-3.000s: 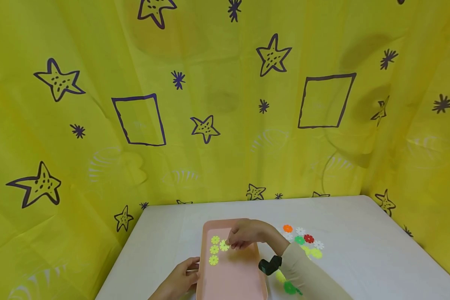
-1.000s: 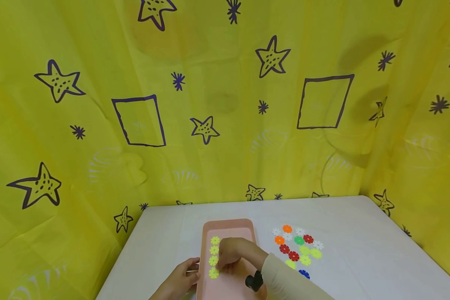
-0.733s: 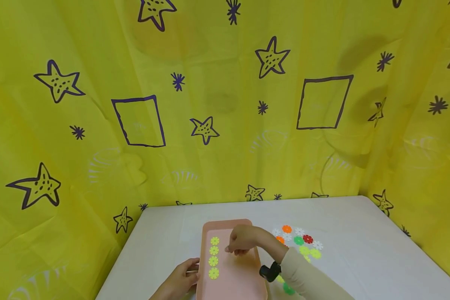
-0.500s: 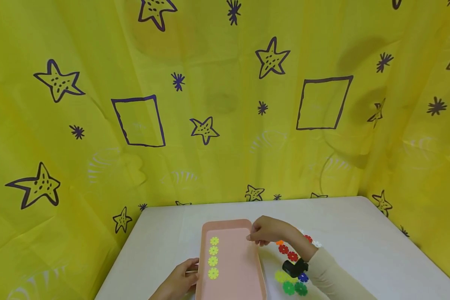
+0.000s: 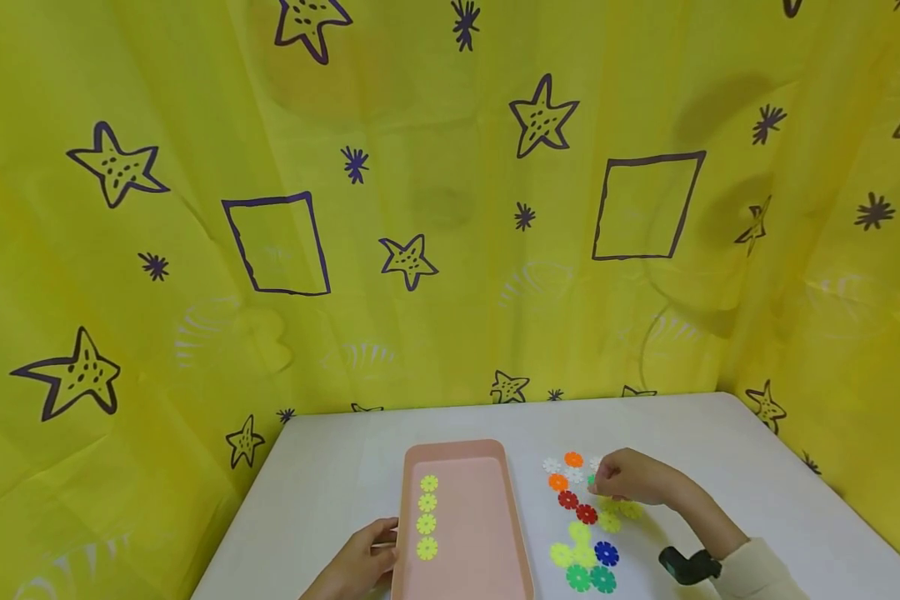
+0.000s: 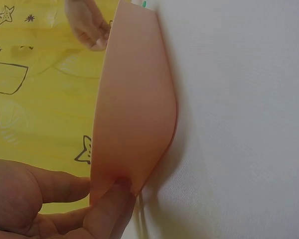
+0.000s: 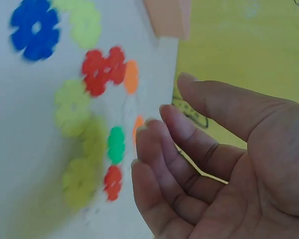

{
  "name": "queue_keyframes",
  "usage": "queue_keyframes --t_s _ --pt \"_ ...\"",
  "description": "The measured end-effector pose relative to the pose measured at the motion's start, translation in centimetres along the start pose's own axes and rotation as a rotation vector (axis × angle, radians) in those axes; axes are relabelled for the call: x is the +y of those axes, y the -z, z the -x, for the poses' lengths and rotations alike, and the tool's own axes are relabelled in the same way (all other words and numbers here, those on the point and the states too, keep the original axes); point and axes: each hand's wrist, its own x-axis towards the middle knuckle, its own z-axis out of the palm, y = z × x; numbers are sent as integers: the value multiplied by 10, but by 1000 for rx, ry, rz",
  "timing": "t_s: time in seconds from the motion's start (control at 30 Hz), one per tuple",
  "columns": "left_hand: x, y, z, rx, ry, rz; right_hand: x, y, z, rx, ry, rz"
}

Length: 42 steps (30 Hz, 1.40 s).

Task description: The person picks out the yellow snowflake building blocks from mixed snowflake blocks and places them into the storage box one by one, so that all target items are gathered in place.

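Note:
A pink tray (image 5: 480,521) lies on the white table, with several yellow flower-shaped discs (image 5: 427,524) in a column along its left side. My left hand (image 5: 356,557) holds the tray's left edge; in the left wrist view its thumb is at the rim and its fingers press the outer wall (image 6: 134,99). My right hand (image 5: 633,477) is over the loose flower discs right of the tray. In the right wrist view that hand (image 7: 214,154) holds nothing, its thumb apart from the bent fingers. A green disc (image 7: 116,145) and a red disc (image 7: 112,182) show beyond the fingertips.
Loose discs cover the table right of the tray: orange (image 5: 573,459), white (image 5: 552,466), red (image 5: 587,514), blue (image 5: 607,553), green (image 5: 603,579) and yellow (image 5: 561,555). A yellow curtain (image 5: 450,333) with printed stars surrounds the table's back and sides.
My right hand set a yellow disc at the near end of the column, let it go, then moved right, out of the tray to the loose discs. My left hand stays at the tray.

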Motion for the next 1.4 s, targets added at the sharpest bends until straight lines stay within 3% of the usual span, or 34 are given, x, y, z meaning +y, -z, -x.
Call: queue_keyframes --t_s 0.23,0.53,0.93,1.27,1.4 --pt "0 -1 -1 6 17 -1 32 4 13 63 -50 72" --pt "-3 -1 -2 2 11 7 49 -5 16 101 -89 174" --pt "-4 1 0 -28 -14 51 52 -5 19 88 -63 170" --pt "-2 1 -1 -11 -4 35 48 -2 23 36 -113 185" --pt "-2 2 0 -21 -8 38 51 -7 18 59 -167 198"
